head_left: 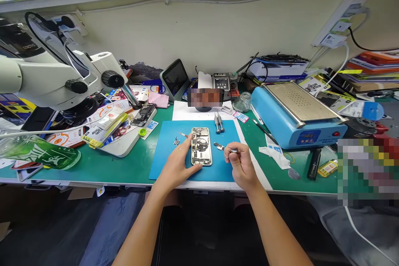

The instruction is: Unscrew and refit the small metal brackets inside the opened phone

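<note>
An opened smartphone [201, 146] with its inner parts bare lies upright on a blue mat [168, 133]. My left hand [177, 161] holds it, with the fingers along its left edge and the thumb at its bottom edge. To the right of the phone, my right hand [240, 164] is closed, its fingers curled around a small greyish thing that I cannot make out. A small phone part [219, 146] lies between the phone and that hand. Left of the phone sit a tiny metal part [176, 141] and a small flex cable [183, 134].
Two screwdrivers [219, 122] lie beyond the phone. A blue heating plate machine [296, 116] stands at the right, a white microscope [62, 79] at the left. A green bottle [46, 151] lies near the left front edge. A glass jar [242, 102] and a tablet-like screen [176, 77] stand behind.
</note>
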### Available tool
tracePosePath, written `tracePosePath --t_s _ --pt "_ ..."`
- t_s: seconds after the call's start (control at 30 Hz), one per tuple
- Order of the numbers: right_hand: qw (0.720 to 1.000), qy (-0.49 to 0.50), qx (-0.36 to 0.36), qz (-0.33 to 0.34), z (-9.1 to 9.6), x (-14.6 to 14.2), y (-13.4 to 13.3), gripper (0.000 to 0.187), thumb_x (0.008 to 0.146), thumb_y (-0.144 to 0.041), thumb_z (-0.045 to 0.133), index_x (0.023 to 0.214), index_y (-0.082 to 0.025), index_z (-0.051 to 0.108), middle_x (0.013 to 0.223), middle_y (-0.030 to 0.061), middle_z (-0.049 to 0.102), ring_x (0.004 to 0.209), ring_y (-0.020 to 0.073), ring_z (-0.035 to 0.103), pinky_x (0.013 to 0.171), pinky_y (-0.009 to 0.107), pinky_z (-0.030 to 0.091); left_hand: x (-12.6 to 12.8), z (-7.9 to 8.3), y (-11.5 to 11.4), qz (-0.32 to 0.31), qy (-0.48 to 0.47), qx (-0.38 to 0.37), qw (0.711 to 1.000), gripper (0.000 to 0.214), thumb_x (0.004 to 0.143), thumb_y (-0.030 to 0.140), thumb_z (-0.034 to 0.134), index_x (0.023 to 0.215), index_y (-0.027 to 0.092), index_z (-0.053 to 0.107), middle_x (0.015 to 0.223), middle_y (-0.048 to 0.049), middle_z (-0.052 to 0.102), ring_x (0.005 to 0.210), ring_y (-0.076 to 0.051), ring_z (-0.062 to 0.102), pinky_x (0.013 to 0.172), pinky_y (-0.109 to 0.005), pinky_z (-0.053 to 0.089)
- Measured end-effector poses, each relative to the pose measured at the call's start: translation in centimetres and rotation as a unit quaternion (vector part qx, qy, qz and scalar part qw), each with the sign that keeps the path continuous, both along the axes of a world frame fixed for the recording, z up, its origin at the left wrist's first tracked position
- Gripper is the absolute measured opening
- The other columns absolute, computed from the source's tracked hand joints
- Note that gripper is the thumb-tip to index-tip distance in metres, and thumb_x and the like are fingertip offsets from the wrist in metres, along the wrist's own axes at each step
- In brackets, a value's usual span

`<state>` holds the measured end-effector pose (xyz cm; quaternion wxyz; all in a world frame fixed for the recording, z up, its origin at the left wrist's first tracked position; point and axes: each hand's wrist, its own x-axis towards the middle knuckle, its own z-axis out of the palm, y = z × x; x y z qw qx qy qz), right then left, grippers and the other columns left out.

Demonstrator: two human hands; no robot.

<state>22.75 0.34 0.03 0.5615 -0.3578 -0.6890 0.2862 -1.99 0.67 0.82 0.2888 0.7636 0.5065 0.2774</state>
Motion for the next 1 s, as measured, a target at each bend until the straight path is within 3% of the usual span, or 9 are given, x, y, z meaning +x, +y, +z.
tracePosePath --t_s 0.27,0.37,0.47,0.6,0.83,1.0 --pt "0.998 -0.021 -0.019 -0.060 0.4 -0.1 0.0 0.024 0.113 -0.035 0.042 0.130 -0.030 0.059 0.087 0.0004 0.065 0.074 0.0152 0.064 0.065 0.029 0.056 0.0 0.1 0.0 0.003 0.000 -0.001 1.000 0.100 0.093 0.035 0.074 0.171 0.032 0.012 0.165 -0.0115 0.048 0.149 -0.034 0.049 0.121 -0.048 0.041" --pt "0.993 -0.061 0.003 -0.100 0.6 0.4 -0.6 0.027 0.111 -0.030 0.048 0.135 -0.031 0.060 0.100 0.0036 0.071 0.086 0.0178 0.070 0.077 0.034 0.061 -0.1 0.3 0.0 0.001 -0.006 -0.008 1.000 0.099 0.093 0.036 0.073 0.171 0.030 0.013 0.160 -0.0117 0.052 0.147 -0.034 0.051 0.121 -0.048 0.042" --pt "0.987 -0.102 0.019 -0.124 0.3 1.2 -1.6 0.038 0.107 -0.025 0.055 0.145 -0.032 0.055 0.113 0.0064 0.075 0.096 0.0206 0.073 0.089 0.040 0.063 -0.3 0.6 0.1 -0.006 -0.015 -0.011 1.000 0.092 0.093 0.025 0.065 0.171 0.029 0.016 0.155 -0.0110 0.057 0.144 -0.031 0.053 0.121 -0.046 0.042" --pt "0.985 -0.120 0.032 -0.118 -0.5 2.1 -2.7 0.051 0.107 -0.019 0.055 0.154 -0.035 0.046 0.124 0.0081 0.075 0.101 0.0206 0.076 0.090 0.042 0.066 -0.4 0.6 0.1 -0.014 -0.024 -0.012 1.000 0.089 0.091 0.016 0.055 0.171 0.029 0.018 0.156 -0.0097 0.056 0.145 -0.029 0.052 0.122 -0.044 0.041" --pt "0.989 -0.110 0.025 -0.092 -0.7 1.8 -3.0 0.070 0.108 -0.018 0.053 0.167 -0.037 0.021 0.132 0.0114 0.075 0.105 0.0220 0.079 0.092 0.046 0.068 -0.1 0.4 0.0 0.003 -0.017 -0.005 1.000 0.081 0.097 0.022 0.052 0.171 0.030 0.018 0.158 -0.0080 0.056 0.147 -0.029 0.050 0.123 -0.044 0.039" --pt "0.989 -0.108 0.009 -0.101 -0.7 1.7 -3.2 0.064 0.108 -0.020 0.054 0.164 -0.036 0.029 0.134 0.0115 0.075 0.106 0.0221 0.079 0.093 0.045 0.068 -0.1 0.4 0.0 0.007 -0.014 -0.003 1.000 0.076 0.102 0.031 0.053 0.170 0.028 0.021 0.160 -0.0093 0.054 0.147 -0.030 0.050 0.122 -0.045 0.040"
